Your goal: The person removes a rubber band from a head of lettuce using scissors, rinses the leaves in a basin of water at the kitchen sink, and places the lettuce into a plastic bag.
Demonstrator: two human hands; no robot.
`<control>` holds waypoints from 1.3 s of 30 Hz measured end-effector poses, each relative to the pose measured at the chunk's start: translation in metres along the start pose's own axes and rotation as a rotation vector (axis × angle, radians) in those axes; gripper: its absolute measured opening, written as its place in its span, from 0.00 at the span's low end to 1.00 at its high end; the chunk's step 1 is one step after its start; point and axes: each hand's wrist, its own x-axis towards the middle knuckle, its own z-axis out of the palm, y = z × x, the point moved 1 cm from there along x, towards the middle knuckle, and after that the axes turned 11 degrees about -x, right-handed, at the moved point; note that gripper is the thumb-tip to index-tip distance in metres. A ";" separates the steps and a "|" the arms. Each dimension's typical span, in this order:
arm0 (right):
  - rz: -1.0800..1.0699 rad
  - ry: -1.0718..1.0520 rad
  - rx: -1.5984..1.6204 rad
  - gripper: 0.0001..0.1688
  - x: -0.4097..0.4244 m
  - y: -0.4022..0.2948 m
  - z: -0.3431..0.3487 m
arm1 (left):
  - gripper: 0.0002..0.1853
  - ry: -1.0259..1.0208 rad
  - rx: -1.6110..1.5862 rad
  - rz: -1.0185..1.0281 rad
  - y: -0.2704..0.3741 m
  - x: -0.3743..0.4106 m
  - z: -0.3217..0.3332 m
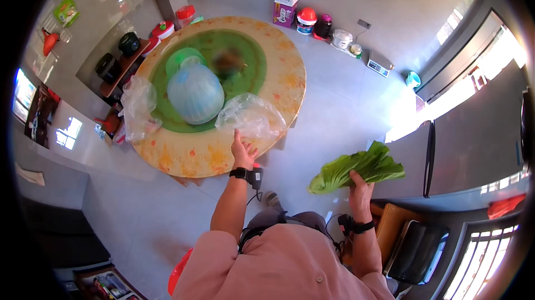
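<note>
My right hand (360,191) grips a head of leafy green vegetable (355,170) around its leaves, the pale base pointing left. The vegetable is held out over the floor, to the right of the table. My left hand (244,151) is at the near edge of the round table (200,162), its fingers apart and nothing seen in them. Just beyond its fingertips lies a crumpled clear plastic bag (253,116); I cannot tell whether they touch. A bluish translucent dome (195,94) and a green bowl-like thing (179,59) stand on the table's green centre.
A second clear plastic bag (140,109) hangs at the table's left edge. Along the far wall are a purple box (285,12), a red-lidded tub (306,20), jars and a scale (379,64). A dark refrigerator-like cabinet (472,132) stands on the right.
</note>
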 end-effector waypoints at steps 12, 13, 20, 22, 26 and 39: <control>0.440 -0.494 0.331 0.23 0.193 0.081 0.252 | 0.06 -0.333 0.116 0.005 0.027 0.074 -0.048; 0.515 -0.546 0.324 0.22 0.198 0.092 0.269 | 0.07 -0.377 0.082 -0.004 0.030 0.075 -0.044; 0.089 -0.901 -0.403 0.21 0.254 0.134 0.324 | 0.11 -0.098 0.601 0.231 0.064 0.036 0.015; -0.009 -1.089 -0.479 0.20 0.268 0.142 0.326 | 0.16 -0.096 0.846 0.319 0.070 0.033 0.011; -0.793 -1.441 -0.481 0.25 0.275 0.118 0.339 | 0.24 -0.070 0.531 0.387 0.057 0.041 0.010; -0.060 -0.731 -0.386 0.24 0.318 0.138 0.337 | 0.15 -0.133 0.475 0.334 0.006 0.068 0.014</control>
